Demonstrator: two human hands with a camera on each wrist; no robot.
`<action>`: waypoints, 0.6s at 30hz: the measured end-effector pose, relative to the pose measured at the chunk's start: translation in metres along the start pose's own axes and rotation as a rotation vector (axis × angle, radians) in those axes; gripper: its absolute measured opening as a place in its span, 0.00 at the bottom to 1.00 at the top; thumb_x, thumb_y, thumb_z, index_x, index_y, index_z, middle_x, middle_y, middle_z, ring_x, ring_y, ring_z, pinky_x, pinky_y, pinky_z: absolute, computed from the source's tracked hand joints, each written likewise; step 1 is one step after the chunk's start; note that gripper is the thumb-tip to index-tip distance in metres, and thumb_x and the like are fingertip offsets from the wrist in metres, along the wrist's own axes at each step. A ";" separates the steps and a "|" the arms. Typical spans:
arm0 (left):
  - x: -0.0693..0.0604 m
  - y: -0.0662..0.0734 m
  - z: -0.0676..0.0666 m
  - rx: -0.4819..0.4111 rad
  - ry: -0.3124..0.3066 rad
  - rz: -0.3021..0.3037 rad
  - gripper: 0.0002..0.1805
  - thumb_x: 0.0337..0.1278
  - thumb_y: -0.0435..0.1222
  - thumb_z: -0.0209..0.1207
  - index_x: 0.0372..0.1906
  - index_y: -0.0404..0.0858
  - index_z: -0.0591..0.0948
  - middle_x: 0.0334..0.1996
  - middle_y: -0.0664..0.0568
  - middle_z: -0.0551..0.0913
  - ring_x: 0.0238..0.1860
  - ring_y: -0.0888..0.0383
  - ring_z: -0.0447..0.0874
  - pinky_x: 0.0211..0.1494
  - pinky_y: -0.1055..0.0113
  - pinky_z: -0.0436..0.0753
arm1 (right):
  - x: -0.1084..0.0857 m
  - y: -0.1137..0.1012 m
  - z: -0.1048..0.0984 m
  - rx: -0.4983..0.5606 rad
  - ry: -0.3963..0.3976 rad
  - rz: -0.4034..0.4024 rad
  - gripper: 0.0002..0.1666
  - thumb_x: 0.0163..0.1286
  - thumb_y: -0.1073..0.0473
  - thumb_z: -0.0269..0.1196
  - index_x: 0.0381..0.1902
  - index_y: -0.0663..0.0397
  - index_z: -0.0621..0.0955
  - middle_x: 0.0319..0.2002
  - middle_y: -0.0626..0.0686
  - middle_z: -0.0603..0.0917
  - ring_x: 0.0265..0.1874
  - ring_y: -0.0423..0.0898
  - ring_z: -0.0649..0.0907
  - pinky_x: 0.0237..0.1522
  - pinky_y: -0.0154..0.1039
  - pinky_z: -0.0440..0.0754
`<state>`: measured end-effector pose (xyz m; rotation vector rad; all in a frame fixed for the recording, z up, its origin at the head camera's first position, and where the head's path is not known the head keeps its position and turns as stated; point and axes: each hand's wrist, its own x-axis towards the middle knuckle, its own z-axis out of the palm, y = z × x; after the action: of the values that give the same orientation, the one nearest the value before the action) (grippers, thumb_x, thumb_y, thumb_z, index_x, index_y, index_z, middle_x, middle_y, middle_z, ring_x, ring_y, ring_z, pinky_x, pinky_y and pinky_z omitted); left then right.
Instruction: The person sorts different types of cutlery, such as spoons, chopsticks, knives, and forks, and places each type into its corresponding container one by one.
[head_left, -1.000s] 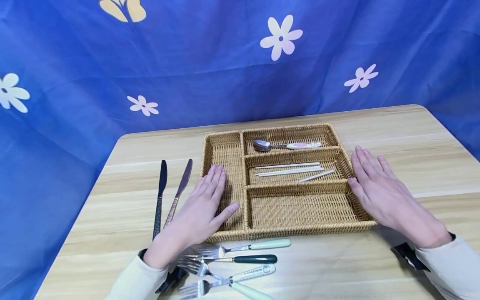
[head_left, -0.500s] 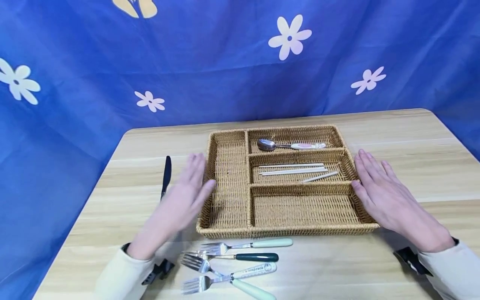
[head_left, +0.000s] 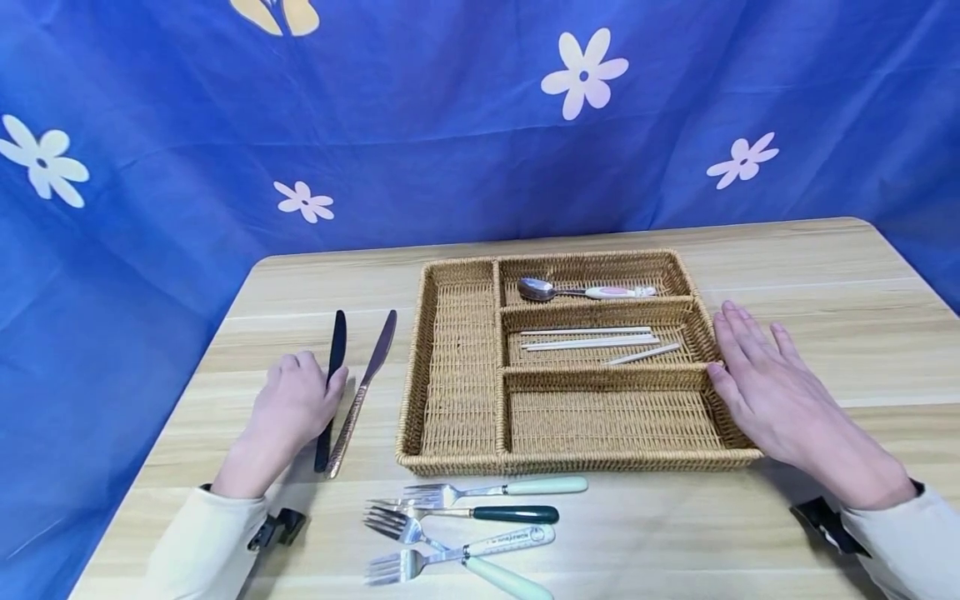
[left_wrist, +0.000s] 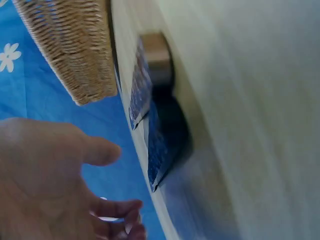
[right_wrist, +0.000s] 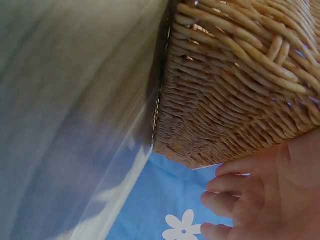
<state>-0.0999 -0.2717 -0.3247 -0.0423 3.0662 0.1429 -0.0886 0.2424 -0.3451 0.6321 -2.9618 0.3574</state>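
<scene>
My left hand (head_left: 291, 404) hovers over the black knife (head_left: 338, 337), thumb above it and the other fingers on its far left side. In the left wrist view a gap shows between the thumb (left_wrist: 102, 151) and the loosely bent fingers, with nothing held. The copper-coloured knife (head_left: 363, 390) lies just right of the black one. My right hand (head_left: 780, 396) rests with straight fingers along the right side of a wicker cutlery tray (head_left: 459, 375); the right wrist view shows the tray's woven wall (right_wrist: 220, 95) beside the palm.
A spoon (head_left: 615, 292) lies in the tray's back compartment, and several white sticks (head_left: 592, 342) in the middle one. Several forks, one with a dark green handle (head_left: 513, 514), lie in front of the tray. A blue flowered cloth (head_left: 420, 150) hangs behind the table.
My left hand has left the tray's left compartment and moved left to the black knife, uncovering the copper-coloured knife. The right hand stays at the tray's right side.
</scene>
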 end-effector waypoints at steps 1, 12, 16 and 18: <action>0.001 -0.002 0.001 0.009 -0.031 -0.019 0.30 0.72 0.45 0.42 0.39 0.14 0.65 0.34 0.21 0.68 0.42 0.25 0.69 0.43 0.38 0.74 | 0.000 0.000 0.000 0.001 -0.004 0.002 0.36 0.80 0.53 0.38 0.73 0.71 0.46 0.75 0.67 0.42 0.74 0.62 0.46 0.73 0.53 0.28; 0.004 -0.008 0.008 0.064 -0.248 -0.068 0.30 0.73 0.45 0.35 0.50 0.14 0.62 0.44 0.20 0.63 0.49 0.25 0.62 0.46 0.35 0.70 | 0.000 -0.001 0.000 0.022 -0.013 0.017 0.36 0.80 0.52 0.37 0.74 0.70 0.45 0.74 0.68 0.42 0.74 0.63 0.44 0.71 0.54 0.25; 0.006 -0.007 0.010 0.055 -0.242 -0.050 0.27 0.71 0.40 0.33 0.49 0.13 0.63 0.43 0.21 0.64 0.48 0.27 0.62 0.46 0.36 0.71 | -0.001 0.000 0.001 0.032 -0.017 0.023 0.35 0.80 0.52 0.37 0.74 0.70 0.45 0.74 0.69 0.44 0.73 0.64 0.42 0.71 0.55 0.24; 0.008 -0.005 0.010 0.067 -0.237 -0.037 0.26 0.70 0.37 0.32 0.49 0.13 0.64 0.42 0.21 0.65 0.48 0.27 0.63 0.46 0.36 0.72 | -0.001 0.000 0.002 0.034 -0.017 0.024 0.35 0.80 0.52 0.37 0.74 0.70 0.45 0.74 0.70 0.45 0.73 0.64 0.42 0.71 0.56 0.24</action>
<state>-0.1070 -0.2764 -0.3359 -0.0730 2.8296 0.0398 -0.0871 0.2422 -0.3470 0.6073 -2.9875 0.4077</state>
